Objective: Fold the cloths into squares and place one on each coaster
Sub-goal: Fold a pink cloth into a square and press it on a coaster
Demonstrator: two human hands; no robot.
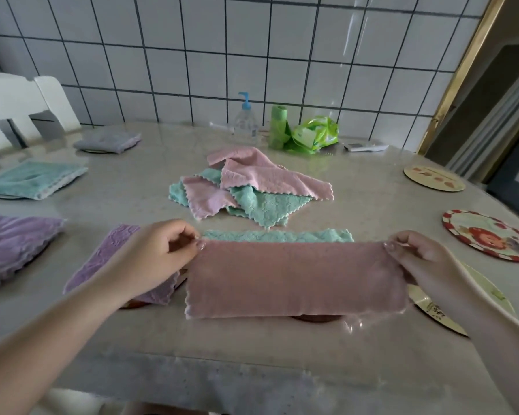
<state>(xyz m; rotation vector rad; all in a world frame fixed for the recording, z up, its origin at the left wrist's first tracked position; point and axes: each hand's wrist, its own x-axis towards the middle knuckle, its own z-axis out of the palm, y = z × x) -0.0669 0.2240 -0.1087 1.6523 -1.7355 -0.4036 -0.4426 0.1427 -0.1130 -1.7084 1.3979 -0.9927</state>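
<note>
cloth (pixel 294 280) half-folded, long axis left to right, spanning both hands; left hand (pixel 159 253) and right hand (pixel 426 259) each pinch an upper corner.

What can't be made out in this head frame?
- Coaster under the held pink fleece cloth: mostly hidden by the cloth, head view.
- Cream round coaster: partly covered by the right hand.
- Purple folded cloth: cut off by the left frame edge.
- White remote-like device at the wall: too small to read.

Both forearms are bare, no sleeves or jewellery showing; the fingers (pixel 184 235) seem to carry short, unpainted nails.
</note>
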